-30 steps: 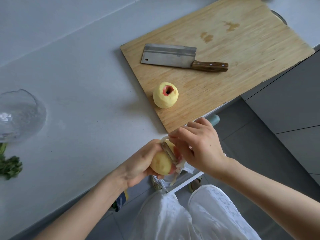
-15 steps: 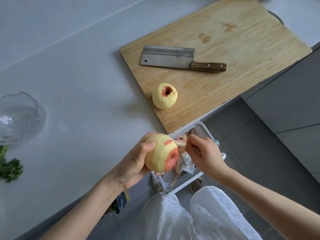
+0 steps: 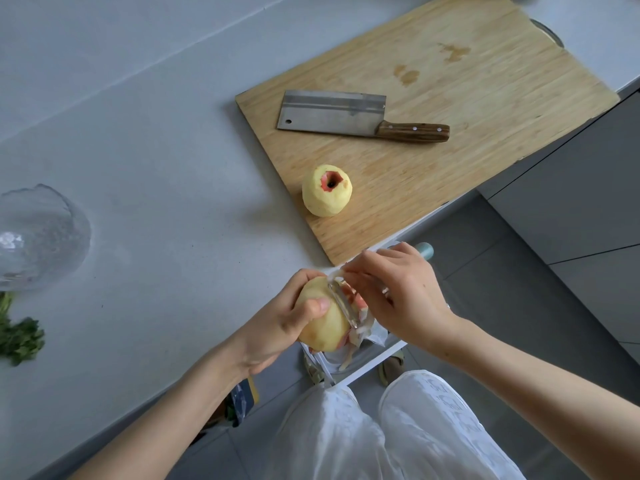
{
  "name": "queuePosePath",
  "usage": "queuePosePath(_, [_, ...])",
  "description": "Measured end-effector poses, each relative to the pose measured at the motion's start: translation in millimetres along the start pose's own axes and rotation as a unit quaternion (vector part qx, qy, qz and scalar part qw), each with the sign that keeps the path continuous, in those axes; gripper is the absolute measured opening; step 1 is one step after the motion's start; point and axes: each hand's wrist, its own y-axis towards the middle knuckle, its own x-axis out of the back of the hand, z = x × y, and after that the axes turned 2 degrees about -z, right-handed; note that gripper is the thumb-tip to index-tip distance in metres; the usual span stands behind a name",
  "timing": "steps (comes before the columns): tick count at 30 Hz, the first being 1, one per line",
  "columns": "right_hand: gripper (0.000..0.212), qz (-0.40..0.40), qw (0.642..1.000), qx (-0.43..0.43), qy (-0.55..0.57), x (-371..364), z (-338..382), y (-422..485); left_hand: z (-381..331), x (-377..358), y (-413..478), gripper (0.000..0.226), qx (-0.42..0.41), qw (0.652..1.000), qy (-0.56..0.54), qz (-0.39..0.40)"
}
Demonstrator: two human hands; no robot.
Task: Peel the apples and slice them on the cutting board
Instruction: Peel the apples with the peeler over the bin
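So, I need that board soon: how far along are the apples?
One peeled apple sits on the cutting board, red skin only round its hollow. The left hand holds the second apple while the right hand holds the peeler against it; some red skin remains. Slicing is all left: the cleaver lies on the board, no slices.

No legible text or labels.

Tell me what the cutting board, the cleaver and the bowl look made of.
Cutting board: wood or bamboo, matte, with fine straight grain and a few stains. Cleaver: dull grey metal blade, likely steel; brown wooden-looking handle with pale rivets. Bowl: clear glass or plastic, the counter showing through.
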Motion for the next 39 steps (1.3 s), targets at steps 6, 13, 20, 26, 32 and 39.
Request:
queuePosePath(6, [0.013,0.06,0.988,-0.14,-0.022,-8.9,-27.6,-19.5,-0.5,7.1,-2.7,0.059,0.002,1.0,-0.024,0.002])
queuePosePath(13, [0.021,0.149,0.697,-0.499,0.493,7.1,0.0,-6.5,8.2,9.0,3.5,0.058,0.024,0.996,-0.08,0.025])
queuePosePath(20, [0.022,0.168,0.716,-0.505,0.451,25.3,23.9,6.1,8.0,5.8,9.4,0.062,0.011,1.0,-0.016,0.012])
queuePosePath(26, [0.009,0.103,0.807,-0.465,0.349,12.7,27.6,-2.6,7.1,3.3,14.3,0.054,-0.024,0.998,0.051,-0.013])
queuePosePath(32, [0.015,0.063,0.848,-0.436,0.296,6.4,24.6,-7.9,8.8,9.1,18.7,0.053,-0.036,0.995,0.092,-0.011])
queuePosePath(39, [0.023,0.068,0.878,-0.429,0.199,4.0,11.8,-7.5,8.8,15.3,23.4,0.055,-0.037,0.99,0.128,-0.05])
